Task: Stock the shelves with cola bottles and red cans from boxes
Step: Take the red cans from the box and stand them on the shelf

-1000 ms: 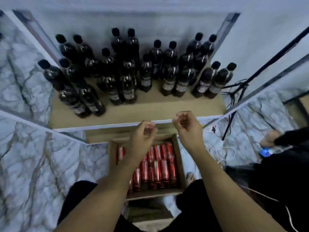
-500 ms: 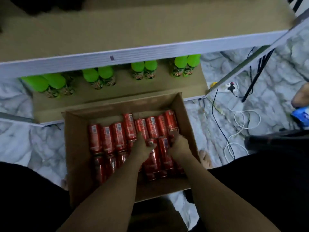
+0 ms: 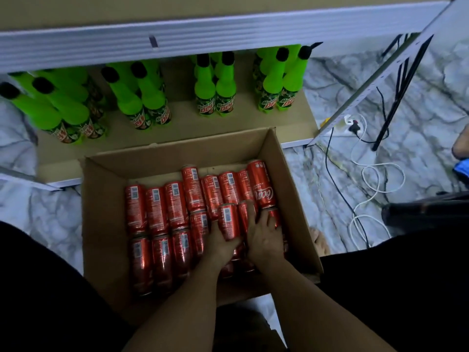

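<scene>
- Cardboard box point(image 3: 106, 224) sits open on the marble floor point(image 3: 355, 174), just in front of the lowest shelf point(image 3: 177, 138).
- Red cans point(image 3: 157, 209) lie on their sides inside the box in two rows, barcodes facing up; far row runs across, near row sits below it.
- One far-right can point(image 3: 261, 185) shows the white cola script and is tilted up a bit above its neighbours.
- Left hand point(image 3: 223, 241) is in the box right of centre; its grip curls round a single can point(image 3: 229, 221), fingers under and beside it, can raised slightly above the row.
- Right hand point(image 3: 265, 236) lies just beside the left, touching it; fingers stretched forward over another can point(image 3: 245, 214) next to the held one, thumb side against it. Cannot tell if the right grip wraps that can or only presses on top.
- Both held cans are at the right end of the near row, directly below the far row, the scripted can just beyond the right fingertips.
- Green bottles point(image 3: 215, 97) with dark caps stand upright on the lowest shelf behind the box, in pairs, well apart from both hands.
- White shelf edge point(image 3: 228, 29) of the next level crosses the top.
- Cables point(image 3: 365, 184), white and black, trail over the floor right of the box, near a white power strip point(image 3: 347, 128).
- Dark clothing of the person fills lower left and right.
</scene>
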